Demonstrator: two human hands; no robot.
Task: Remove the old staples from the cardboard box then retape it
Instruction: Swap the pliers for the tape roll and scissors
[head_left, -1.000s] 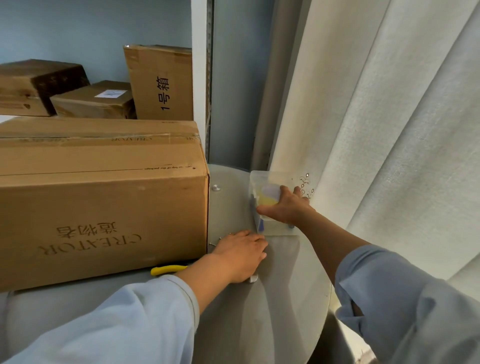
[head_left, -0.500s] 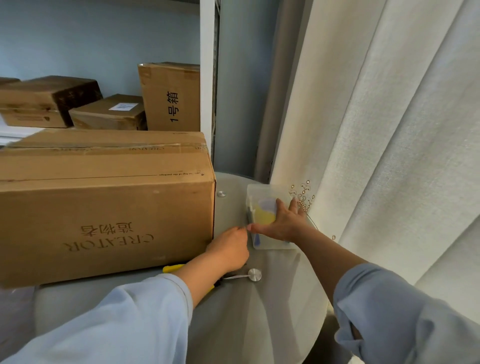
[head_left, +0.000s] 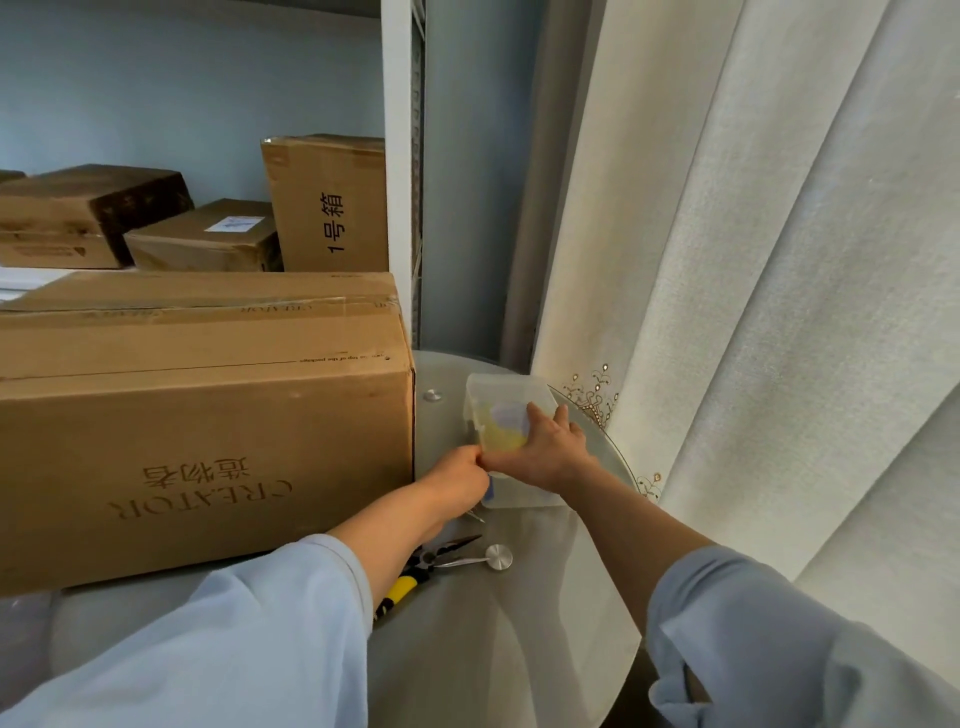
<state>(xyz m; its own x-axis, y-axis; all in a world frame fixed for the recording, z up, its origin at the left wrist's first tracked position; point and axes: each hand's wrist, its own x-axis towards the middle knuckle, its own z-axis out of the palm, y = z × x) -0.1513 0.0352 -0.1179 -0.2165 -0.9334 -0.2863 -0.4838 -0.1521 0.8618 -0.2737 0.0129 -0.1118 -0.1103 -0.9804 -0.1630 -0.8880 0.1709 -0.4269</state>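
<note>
You work at a grey table (head_left: 467, 649) with shelved cartons far left and a pale curtain (head_left: 779, 312) on the right. The cardboard box (head_left: 208, 441) sits at the left, its top seam already taped. Your left hand (head_left: 457, 480) has lifted off the yellow-handled pliers (head_left: 415, 571), now bare on the near table, and curls at the plastic container (head_left: 506, 400); what it pinches I cannot tell. Your right hand (head_left: 548, 449) presses flat on the lid. You are probably opening it for supplies.
</note>
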